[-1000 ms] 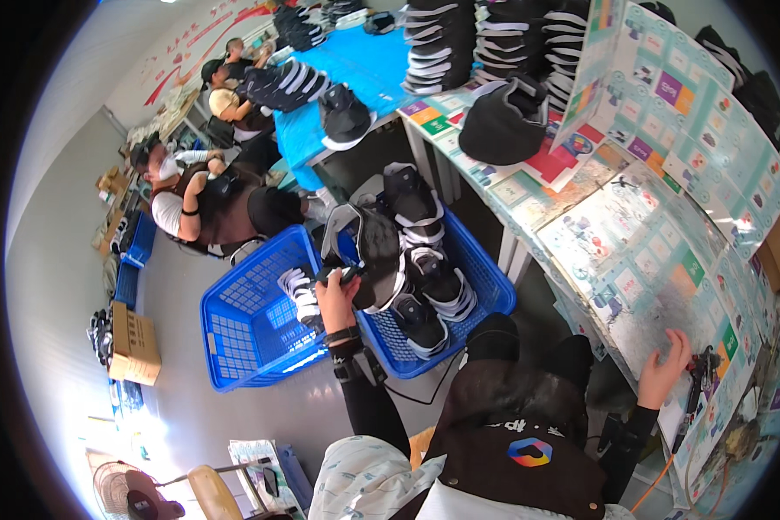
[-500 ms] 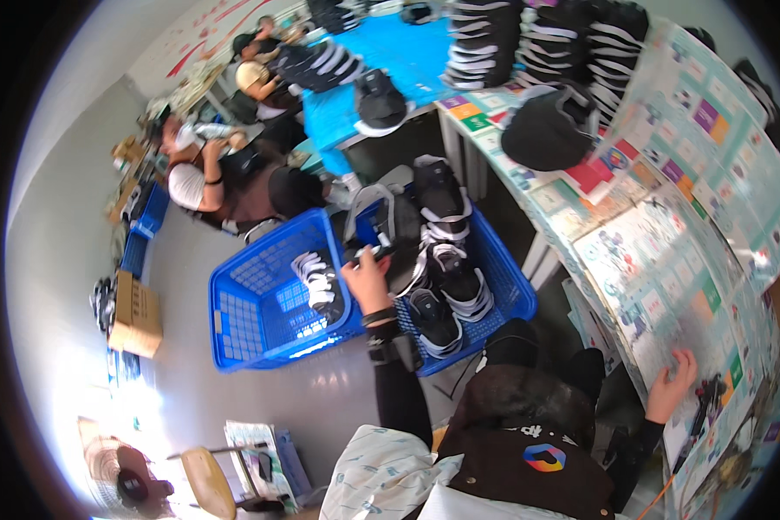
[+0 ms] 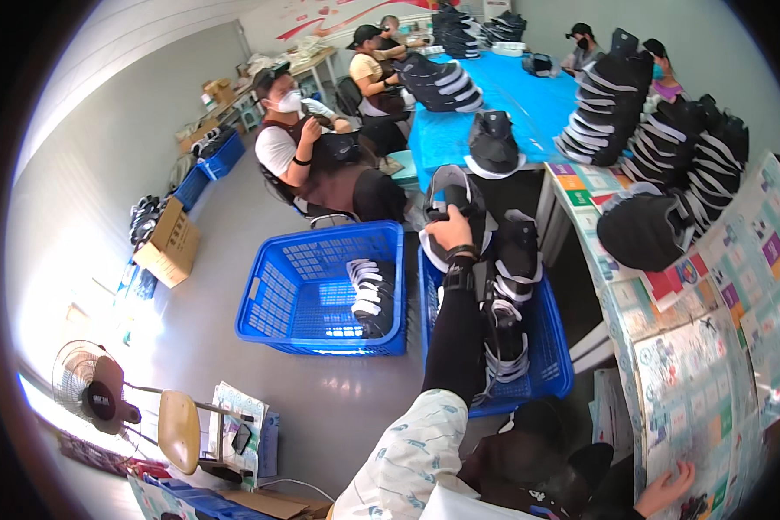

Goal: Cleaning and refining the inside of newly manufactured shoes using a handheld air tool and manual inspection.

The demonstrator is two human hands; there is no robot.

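Observation:
My left hand (image 3: 450,230) reaches out over the far end of the right-hand blue basket (image 3: 556,355), its fingers closed on the edge of a black cap with white trim (image 3: 456,192). The cap's hollow side faces me, and part of it is behind my hand. Below it in the same basket lie stacks of black caps (image 3: 506,342), partly covered by my forearm. My right hand (image 3: 666,491) rests on the paper-covered table (image 3: 680,381) at the lower right, fingers stretched and holding nothing.
A second blue basket (image 3: 273,325) stands to the left with a short stack of caps (image 3: 371,295) in it. More cap stacks (image 3: 611,100) stand on the blue table (image 3: 529,108). A masked person (image 3: 308,143) sits beyond the baskets. A fan (image 3: 100,394) and chair (image 3: 179,431) are lower left.
My left arm has stretched farther away, from above the basket's middle to its far end. The view has swung, so the baskets appear farther right. My right hand stays at the table.

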